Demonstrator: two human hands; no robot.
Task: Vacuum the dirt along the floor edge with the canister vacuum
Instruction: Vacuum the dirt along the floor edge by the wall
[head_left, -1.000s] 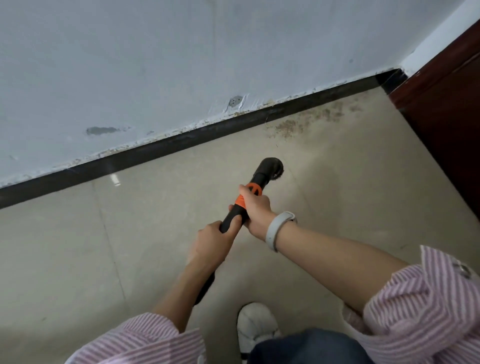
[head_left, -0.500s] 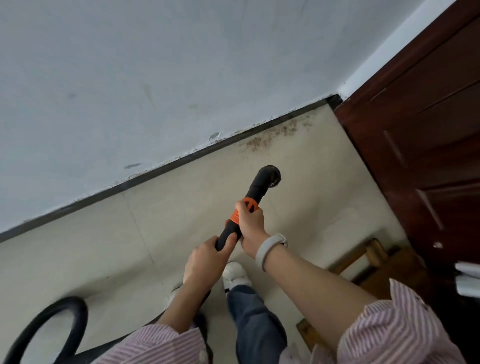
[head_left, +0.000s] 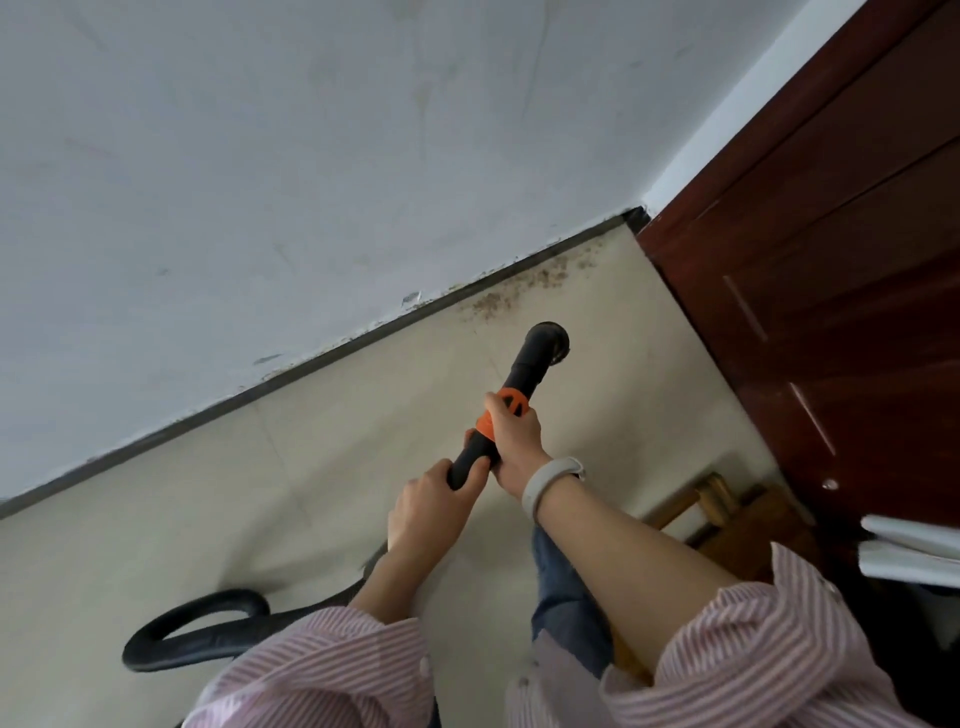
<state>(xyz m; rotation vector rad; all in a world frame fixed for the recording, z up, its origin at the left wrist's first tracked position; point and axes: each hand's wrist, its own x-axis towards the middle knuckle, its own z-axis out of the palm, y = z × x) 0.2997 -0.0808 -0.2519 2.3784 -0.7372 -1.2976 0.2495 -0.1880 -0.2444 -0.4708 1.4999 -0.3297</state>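
Both your left hand (head_left: 431, 506) and right hand (head_left: 511, 434) grip the wand (head_left: 524, 379). Its nozzle (head_left: 550, 340) hangs near the dirt (head_left: 524, 286) at the far skirting, not touching; I judge nothing vacuumed yet.

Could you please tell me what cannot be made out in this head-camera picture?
- Canister body: out of frame; the hose runs under the left sleeve.
- Nozzle opening: faces away, so floor contact is unclear.
- Left hand and right hand cover part of the wand.
- Wooden stool: partly behind the right arm.
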